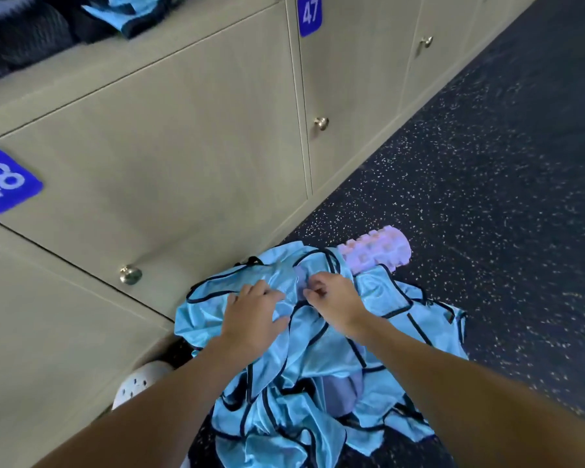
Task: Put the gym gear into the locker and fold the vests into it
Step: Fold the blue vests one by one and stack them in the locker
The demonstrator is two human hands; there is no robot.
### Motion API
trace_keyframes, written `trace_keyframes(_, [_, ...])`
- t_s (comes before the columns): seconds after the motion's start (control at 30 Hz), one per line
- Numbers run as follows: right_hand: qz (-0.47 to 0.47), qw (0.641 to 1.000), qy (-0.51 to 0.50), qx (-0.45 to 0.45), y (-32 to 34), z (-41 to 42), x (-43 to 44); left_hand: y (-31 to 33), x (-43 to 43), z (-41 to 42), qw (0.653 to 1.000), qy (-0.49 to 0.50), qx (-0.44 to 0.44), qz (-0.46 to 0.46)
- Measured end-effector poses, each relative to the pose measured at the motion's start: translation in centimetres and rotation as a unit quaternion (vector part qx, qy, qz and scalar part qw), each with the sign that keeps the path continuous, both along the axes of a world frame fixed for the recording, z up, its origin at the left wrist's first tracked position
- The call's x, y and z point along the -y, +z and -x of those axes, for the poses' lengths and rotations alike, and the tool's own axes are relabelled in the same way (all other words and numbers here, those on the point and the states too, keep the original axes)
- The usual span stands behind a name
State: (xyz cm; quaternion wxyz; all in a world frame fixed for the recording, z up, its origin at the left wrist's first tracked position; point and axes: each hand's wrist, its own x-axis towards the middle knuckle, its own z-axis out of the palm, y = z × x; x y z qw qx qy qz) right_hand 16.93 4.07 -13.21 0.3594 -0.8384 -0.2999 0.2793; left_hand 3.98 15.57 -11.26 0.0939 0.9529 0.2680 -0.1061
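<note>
A heap of light-blue vests [318, 376] with dark trim lies on the floor at the foot of the lockers. My left hand [254, 315] lies on top of the heap, fingers spread flat on the fabric. My right hand [331, 295] pinches a fold of a vest between thumb and curled fingers. A pale pink ridged foam roller [379, 251] lies partly under the far edge of the heap. The open locker [24, 35] at top left holds dark items and a folded blue vest [132, 11].
Beige locker doors numbered 48 [7, 180] and 47 [309, 15] with round metal knobs [130, 274] run along the left. Dark speckled rubber floor [487, 163] stretches to the right. A white perforated shoe [142, 380] shows beside my left forearm.
</note>
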Motion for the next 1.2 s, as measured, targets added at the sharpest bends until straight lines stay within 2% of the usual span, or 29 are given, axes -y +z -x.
trace_keyframes(0.2, [0.014, 0.999, -0.017, -0.034, 0.1, 0.5, -1.9, 0.0, 0.2, 0.9, 1.000, 0.008, 0.008, -0.015])
trace_keyframes(0.43, [-0.051, 0.998, -0.002, 0.028, 3.9, 0.0, -1.2, 2.9, -0.3, 1.8, 1.000, 0.002, -0.002, -0.022])
trace_keyframes(0.57, [-0.116, 0.992, -0.003, 0.053, 9.6, -0.3, -0.6, 7.5, -0.3, 2.0, 0.998, 0.011, 0.068, -0.001])
trace_keyframes(0.67, [-0.158, 0.982, 0.044, 0.095, 15.5, 0.0, -0.2, 12.7, 0.0, 1.4, 0.987, 0.020, 0.154, 0.041])
trace_keyframes(0.77, [-0.215, 0.967, 0.081, 0.108, 21.7, 1.2, 0.7, 18.7, 0.8, 0.9, 0.959, 0.035, 0.257, 0.114])
trace_keyframes(0.9, [-0.281, 0.938, 0.087, 0.186, 29.8, 2.1, 2.2, 26.1, 2.5, 1.1, 0.899, 0.004, 0.384, 0.212])
trace_keyframes(1.0, [-0.330, 0.919, 0.072, 0.203, 34.9, 2.9, 3.6, 30.9, 3.8, 2.1, 0.838, -0.004, 0.475, 0.269])
trace_keyframes(1.07, [-0.354, 0.910, 0.060, 0.206, 36.9, 3.5, 4.5, 33.3, 4.5, 2.9, 0.809, -0.007, 0.513, 0.287])
trace_keyframes(1.13, [-0.365, 0.908, 0.056, 0.196, 37.9, 4.1, 5.2, 34.6, 5.0, 3.5, 0.797, -0.013, 0.531, 0.286])
trace_keyframes(1.2, [-0.370, 0.909, 0.049, 0.184, 38.1, 4.5, 5.6, 35.1, 5.2, 3.9, 0.786, -0.012, 0.523, 0.331])
